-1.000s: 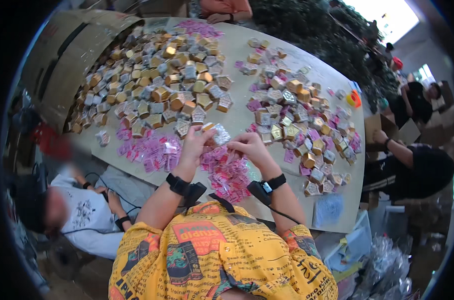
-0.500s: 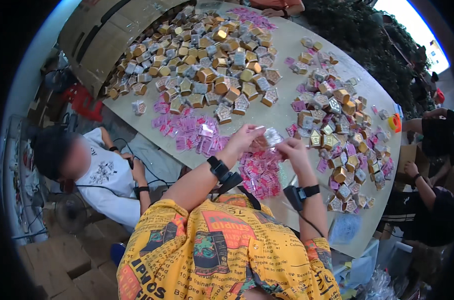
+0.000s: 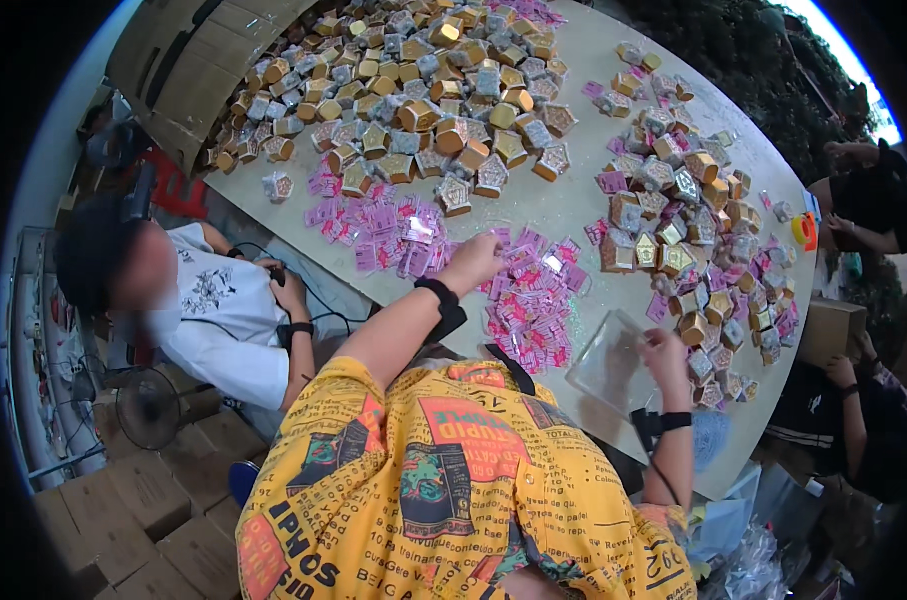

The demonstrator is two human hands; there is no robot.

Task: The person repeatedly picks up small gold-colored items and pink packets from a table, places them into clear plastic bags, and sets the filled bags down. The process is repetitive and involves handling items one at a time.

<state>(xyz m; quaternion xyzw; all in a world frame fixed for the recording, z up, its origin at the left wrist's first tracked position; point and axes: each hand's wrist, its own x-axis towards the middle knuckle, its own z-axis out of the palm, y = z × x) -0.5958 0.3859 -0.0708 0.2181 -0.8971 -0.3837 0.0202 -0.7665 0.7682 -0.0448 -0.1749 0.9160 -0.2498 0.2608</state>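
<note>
Your left hand [image 3: 474,262] is out over the table [image 3: 574,200], resting on the near spread of pink packets [image 3: 534,310], just by its left edge; fingers look curled down onto them, but can't tell if they've pinched one. Your right hand [image 3: 664,352] is at the table's near edge, to the right of the pink spread, fingers closed on the edge of a clear plastic bag [image 3: 609,365] that hangs open toward you, w/ the table showing through it. A second patch of pink packets [image 3: 379,225] lies to the left of your left hand. Beyond both, the big heap of gold and silver boxes [image 3: 434,90] covers the table's far-left part; a smaller heap of same boxes [image 3: 684,220] sits far-right of your right hand. Off the table's left edge a person in a white tee [image 3: 224,315] sits low, near flat cardboard [image 3: 189,70].
</note>
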